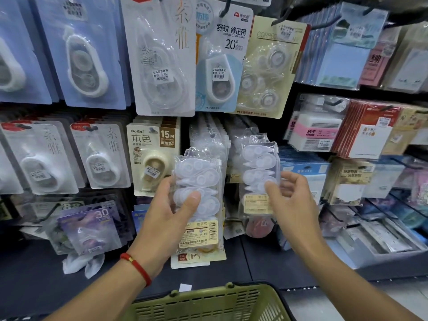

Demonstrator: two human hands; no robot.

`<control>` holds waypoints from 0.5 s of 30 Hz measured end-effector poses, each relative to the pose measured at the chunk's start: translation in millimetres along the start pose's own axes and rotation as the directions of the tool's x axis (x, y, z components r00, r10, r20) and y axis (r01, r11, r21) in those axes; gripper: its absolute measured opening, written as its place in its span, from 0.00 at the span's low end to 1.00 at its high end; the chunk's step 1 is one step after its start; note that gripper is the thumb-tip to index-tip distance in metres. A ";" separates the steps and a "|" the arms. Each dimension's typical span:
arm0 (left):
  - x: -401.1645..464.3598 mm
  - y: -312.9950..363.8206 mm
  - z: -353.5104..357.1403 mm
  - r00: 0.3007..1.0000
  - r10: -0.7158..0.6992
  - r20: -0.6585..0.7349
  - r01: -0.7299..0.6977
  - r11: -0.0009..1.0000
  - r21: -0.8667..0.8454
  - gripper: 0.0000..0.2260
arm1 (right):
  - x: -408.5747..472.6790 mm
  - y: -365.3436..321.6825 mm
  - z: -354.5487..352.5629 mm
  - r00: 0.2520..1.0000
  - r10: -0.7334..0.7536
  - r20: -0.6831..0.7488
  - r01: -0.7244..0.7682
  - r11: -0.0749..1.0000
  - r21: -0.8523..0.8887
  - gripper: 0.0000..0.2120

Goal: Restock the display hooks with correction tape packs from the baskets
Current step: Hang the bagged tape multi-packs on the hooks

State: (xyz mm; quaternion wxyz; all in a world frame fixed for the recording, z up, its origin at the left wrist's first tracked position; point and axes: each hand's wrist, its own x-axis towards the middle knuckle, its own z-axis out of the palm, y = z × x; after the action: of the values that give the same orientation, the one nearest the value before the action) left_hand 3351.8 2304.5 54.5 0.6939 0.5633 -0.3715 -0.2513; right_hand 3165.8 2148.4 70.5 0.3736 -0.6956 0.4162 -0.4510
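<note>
My left hand (172, 209) grips a clear multi-pack of white correction tapes (200, 181) by its lower half, thumb across the front, holding it upright before the display. A second clear multi-pack (259, 163) hangs from a hook to the right. My right hand (289, 195) touches that hanging pack's lower right edge, fingers curled around it near its beige label. Behind both packs, a row of similar clear packs (208, 133) hangs on hooks.
An olive-green plastic basket (208, 302) sits below at the frame's bottom. Carded correction tapes (159, 59) fill the hooks above and to the left. Sticky notes and stationery (319, 133) hang at right. A dark shelf ledge (34, 274) runs under the display.
</note>
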 end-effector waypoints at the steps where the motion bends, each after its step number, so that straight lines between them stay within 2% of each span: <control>1: -0.3 -1.0 0.4 1.000 -0.003 0.006 0.003 1.000 0.000 0.21 | -1.2 -0.1 -0.4 0.998 -0.059 -0.007 0.057 0.991 -0.121 0.17; 2: -0.8 -1.7 1.1 1.000 -0.006 0.012 0.006 1.000 0.005 0.19 | -3.4 -2.3 0.7 0.992 -0.128 0.002 0.127 0.977 -0.174 0.17; 4: -2.2 -2.3 3.7 1.000 0.000 0.016 0.000 1.000 0.016 0.17 | -9.2 -6.9 6.1 0.971 -0.209 0.116 0.221 0.969 -0.110 0.11; 6: -4.2 -4.1 7.0 1.000 0.015 0.025 -0.016 1.000 0.014 0.16 | -18.6 -9.2 15.7 0.915 -0.217 0.339 0.236 0.972 -0.015 0.06; 8: -6.0 -5.1 10.0 0.999 0.024 0.035 -0.024 1.000 0.017 0.17 | -29.7 -8.1 25.3 0.838 -0.202 0.507 0.202 0.978 0.055 0.10; 11: -7.3 -4.0 10.3 0.998 0.036 0.045 -0.037 0.999 0.026 0.18 | -35.5 -5.4 33.4 0.862 -0.166 0.478 0.105 0.983 0.151 0.11; 15: -5.9 -0.5 7.1 0.999 0.038 -0.004 -0.038 0.996 0.078 0.17 | -26.6 -8.2 28.8 0.954 -0.069 0.293 -0.020 0.958 0.287 0.05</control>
State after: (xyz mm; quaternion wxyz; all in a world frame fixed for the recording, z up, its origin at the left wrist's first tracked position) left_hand 3342.7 2304.7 53.3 0.6770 0.5835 -0.3899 -0.2217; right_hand 3188.2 2180.0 60.4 0.5237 -0.6995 0.2760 -0.4003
